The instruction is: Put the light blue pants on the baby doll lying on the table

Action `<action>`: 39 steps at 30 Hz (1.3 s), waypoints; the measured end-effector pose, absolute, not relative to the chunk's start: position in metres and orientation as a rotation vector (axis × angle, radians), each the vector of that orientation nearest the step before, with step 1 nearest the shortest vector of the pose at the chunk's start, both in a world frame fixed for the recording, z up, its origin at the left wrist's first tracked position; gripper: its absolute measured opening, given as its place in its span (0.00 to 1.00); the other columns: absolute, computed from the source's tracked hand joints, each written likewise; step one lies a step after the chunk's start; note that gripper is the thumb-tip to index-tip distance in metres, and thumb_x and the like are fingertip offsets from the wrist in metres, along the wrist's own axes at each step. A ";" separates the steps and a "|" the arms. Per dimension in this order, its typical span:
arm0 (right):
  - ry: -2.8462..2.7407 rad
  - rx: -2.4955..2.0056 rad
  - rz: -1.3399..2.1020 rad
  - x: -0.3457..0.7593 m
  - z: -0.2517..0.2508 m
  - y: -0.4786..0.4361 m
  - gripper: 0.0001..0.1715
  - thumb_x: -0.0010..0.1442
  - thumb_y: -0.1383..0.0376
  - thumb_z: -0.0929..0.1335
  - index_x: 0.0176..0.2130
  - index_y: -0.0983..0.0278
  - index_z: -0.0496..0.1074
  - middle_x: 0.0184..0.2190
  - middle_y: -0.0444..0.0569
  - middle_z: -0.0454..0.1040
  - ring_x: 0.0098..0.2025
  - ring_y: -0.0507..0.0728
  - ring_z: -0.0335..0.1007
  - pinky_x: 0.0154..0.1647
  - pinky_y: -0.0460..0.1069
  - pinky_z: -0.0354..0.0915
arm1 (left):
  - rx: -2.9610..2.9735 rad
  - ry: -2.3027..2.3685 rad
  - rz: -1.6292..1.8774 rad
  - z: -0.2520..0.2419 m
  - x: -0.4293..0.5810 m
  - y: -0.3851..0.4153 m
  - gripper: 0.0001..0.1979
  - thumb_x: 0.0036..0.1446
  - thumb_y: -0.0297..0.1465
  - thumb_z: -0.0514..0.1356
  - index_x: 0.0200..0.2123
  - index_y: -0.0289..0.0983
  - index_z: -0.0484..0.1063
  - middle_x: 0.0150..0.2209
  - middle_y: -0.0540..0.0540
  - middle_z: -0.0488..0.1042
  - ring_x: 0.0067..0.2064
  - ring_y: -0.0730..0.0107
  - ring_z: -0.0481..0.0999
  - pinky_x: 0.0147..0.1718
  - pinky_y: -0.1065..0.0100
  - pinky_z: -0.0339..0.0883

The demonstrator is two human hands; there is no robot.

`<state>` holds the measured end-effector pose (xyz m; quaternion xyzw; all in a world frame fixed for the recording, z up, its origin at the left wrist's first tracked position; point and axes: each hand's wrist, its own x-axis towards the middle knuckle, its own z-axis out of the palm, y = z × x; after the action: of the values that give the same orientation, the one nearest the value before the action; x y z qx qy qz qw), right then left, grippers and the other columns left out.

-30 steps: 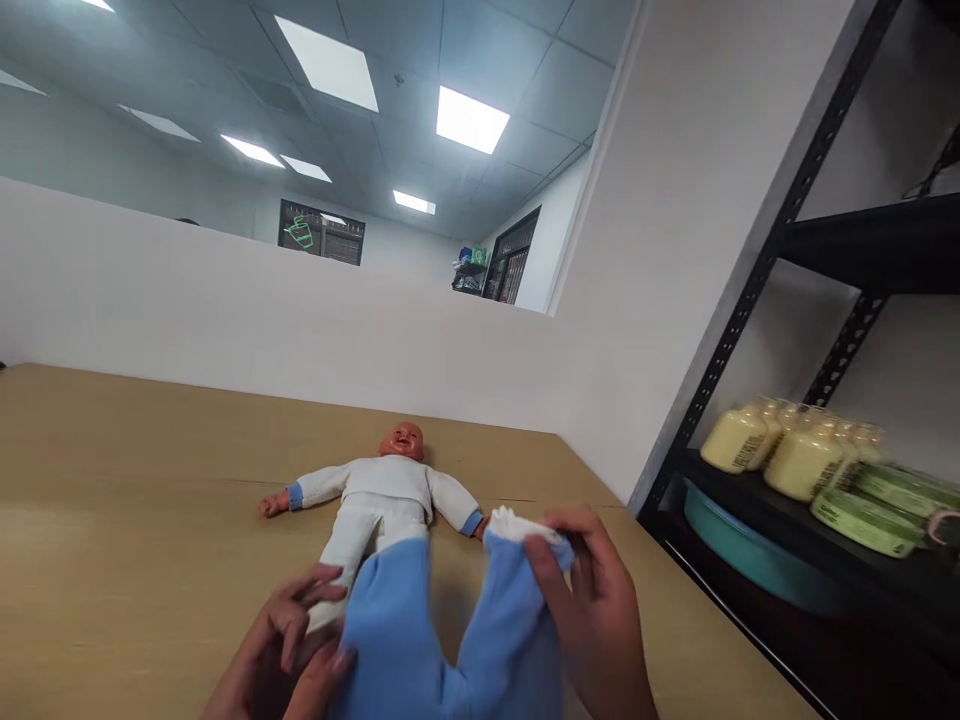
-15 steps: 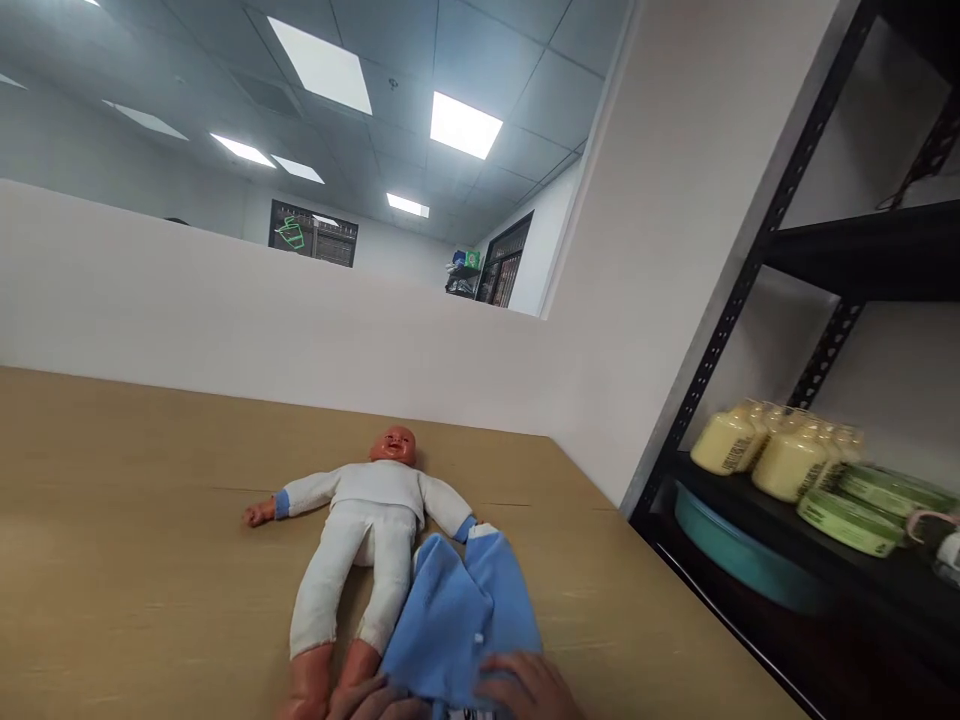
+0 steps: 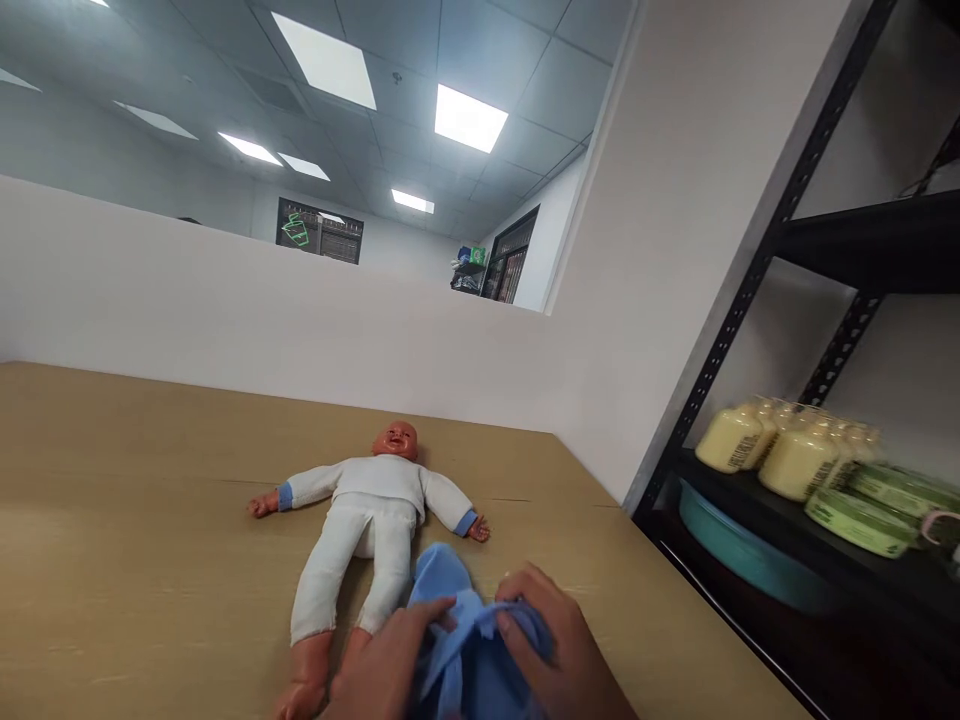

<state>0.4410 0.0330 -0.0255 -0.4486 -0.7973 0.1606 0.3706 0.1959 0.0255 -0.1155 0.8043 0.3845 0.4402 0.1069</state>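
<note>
A baby doll [image 3: 381, 490] in a white top and white trousers lies on its back on the tabletop, arms spread. Beside its legs is a blue doll garment [image 3: 439, 575], bunched and partly lifted. My right hand [image 3: 559, 640] is closed on the garment's gathered edge, thumb and fingers pinching the fabric. On the other side, my left hand [image 3: 394, 650] is closed at the garment's left part, next to the doll's lower legs. The left fingertips are partly hidden, and the garment's lower end runs out of view.
The wooden table [image 3: 150, 560] meets a low white wall [image 3: 300, 330] at the back. To the right, a black metal rack [image 3: 720, 350] holds several yellow bottles [image 3: 799, 460], green round packs [image 3: 859, 520] and a teal basin [image 3: 742, 550].
Both hands have moved up into view and gathered the garment, which lay spread out before. Its upper right part has folded down, uncovering the doll's hand. The doll itself has not moved.
</note>
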 end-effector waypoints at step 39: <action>-2.407 -0.822 1.226 0.385 0.074 0.107 0.23 0.63 0.46 0.73 0.41 0.62 0.72 0.35 0.43 0.67 0.38 0.55 0.60 0.41 0.49 0.57 | 1.605 1.011 0.899 0.030 0.096 0.055 0.33 0.59 0.54 0.69 0.62 0.45 0.75 0.65 0.45 0.74 0.67 0.44 0.69 0.65 0.56 0.63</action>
<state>0.3854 0.1071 0.0736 -0.2874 -0.8418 0.4287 0.1583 0.0956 0.0553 0.0303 0.6632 0.4176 0.3715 0.4978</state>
